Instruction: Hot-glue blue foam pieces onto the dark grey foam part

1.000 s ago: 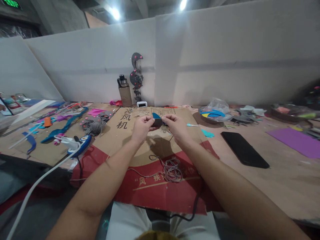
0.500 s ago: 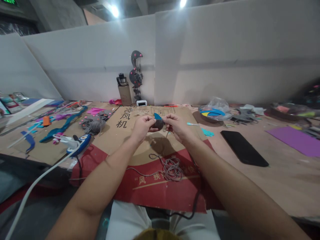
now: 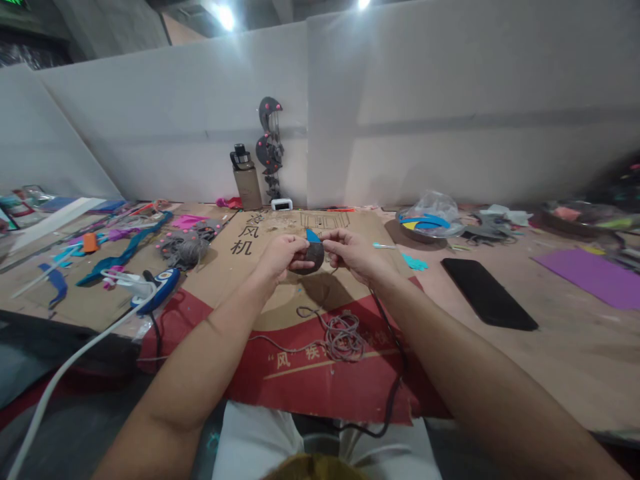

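Observation:
Both my hands meet above a flattened cardboard sheet (image 3: 280, 287) on the table. My left hand (image 3: 281, 255) and my right hand (image 3: 351, 252) pinch a small dark grey foam piece (image 3: 314, 256) with a blue tip (image 3: 313, 235) between them. Fingers of both hands are closed on it. A tangle of grey cord (image 3: 340, 331) lies on the red part of the cardboard, just below my hands.
A black phone (image 3: 487, 293) lies to the right. A glue gun (image 3: 155, 289) with a white cable sits at the left, beside blue and pink foam shapes (image 3: 125, 250). A bottle (image 3: 245, 178) and a grey ornament (image 3: 269, 148) stand by the back wall. A plastic bag (image 3: 430, 217) and purple sheet (image 3: 595, 277) lie right.
My hands have come slightly lower and nearer, and the grey piece has turned so more of its dark face shows. The rest of the table is unchanged.

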{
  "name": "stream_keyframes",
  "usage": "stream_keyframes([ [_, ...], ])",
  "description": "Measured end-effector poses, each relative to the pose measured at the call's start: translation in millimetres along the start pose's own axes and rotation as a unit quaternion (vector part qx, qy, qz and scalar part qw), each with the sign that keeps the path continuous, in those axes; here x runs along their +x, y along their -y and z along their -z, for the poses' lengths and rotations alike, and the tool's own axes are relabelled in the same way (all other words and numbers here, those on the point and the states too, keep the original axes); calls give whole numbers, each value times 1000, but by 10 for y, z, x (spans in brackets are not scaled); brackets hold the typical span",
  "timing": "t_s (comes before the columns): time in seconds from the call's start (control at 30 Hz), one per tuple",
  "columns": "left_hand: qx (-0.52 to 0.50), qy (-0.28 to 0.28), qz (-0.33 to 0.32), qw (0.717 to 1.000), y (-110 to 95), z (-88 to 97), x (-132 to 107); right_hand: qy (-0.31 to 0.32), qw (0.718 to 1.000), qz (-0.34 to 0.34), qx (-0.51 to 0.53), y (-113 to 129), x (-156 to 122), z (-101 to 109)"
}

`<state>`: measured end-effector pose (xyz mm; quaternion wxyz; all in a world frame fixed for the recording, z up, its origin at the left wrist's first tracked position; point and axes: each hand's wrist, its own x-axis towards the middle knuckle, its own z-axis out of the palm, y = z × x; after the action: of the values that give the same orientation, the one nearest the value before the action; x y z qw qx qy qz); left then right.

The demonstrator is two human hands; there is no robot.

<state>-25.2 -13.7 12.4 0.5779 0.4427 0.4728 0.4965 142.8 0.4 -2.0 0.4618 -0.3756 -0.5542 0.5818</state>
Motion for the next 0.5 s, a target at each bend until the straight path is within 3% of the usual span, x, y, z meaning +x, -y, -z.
stream_keyframes([
  [0.27, 0, 3, 8, 1000, -13, -13, -9, -51, 999, -7, -8, 54, -24, -95],
  [0.5, -13, -10, -2, 1000, -61, -72, -70, -34, 997, -35, 58, 82, -49, -97],
])
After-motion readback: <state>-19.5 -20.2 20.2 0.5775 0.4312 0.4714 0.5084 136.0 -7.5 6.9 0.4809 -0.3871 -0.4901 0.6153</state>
